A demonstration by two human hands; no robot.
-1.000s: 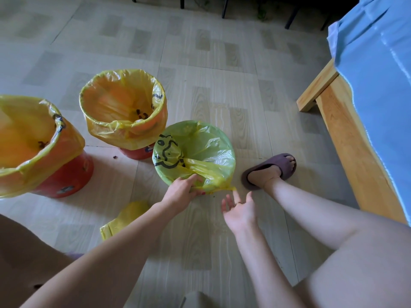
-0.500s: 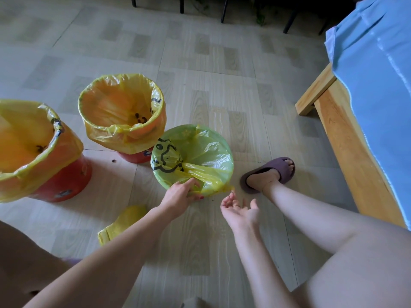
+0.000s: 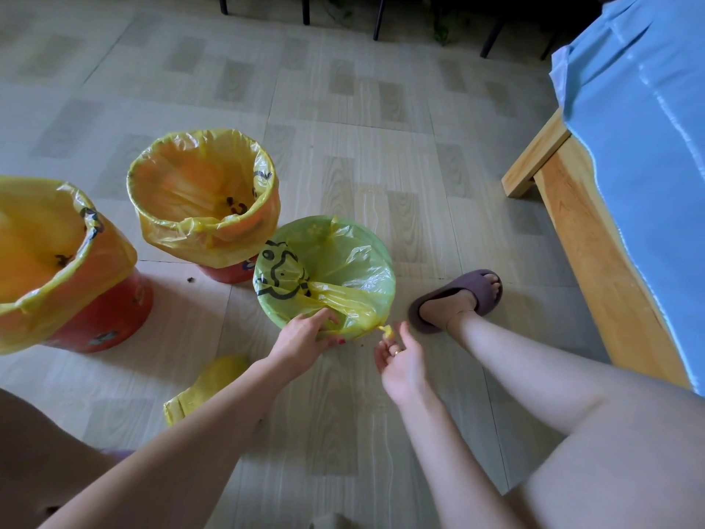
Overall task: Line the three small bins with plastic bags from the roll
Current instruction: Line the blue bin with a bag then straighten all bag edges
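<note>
My left hand [image 3: 305, 337] gripped bunched yellow bag [image 3: 343, 303] plastic at the green bin [image 3: 324, 273] rim; my right hand [image 3: 400, 357] pinched its twisted corner. Leftward on the floor, two red bins [image 3: 103, 318] stood bag-lined, dark specks inside; the roll [image 3: 206, 387] lay near.

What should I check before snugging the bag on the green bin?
1. Left hand grips the bag at the near rim of the green bin: ok.
2. Right hand pinches the twisted bag tail: ok.
3. Bag folded over the whole green rim: cannot tell, the near side is bunched.
4. Far red bin lined: ok.
5. Left red bin lined: ok.
6. Bag roll within reach on the floor: ok.
</note>
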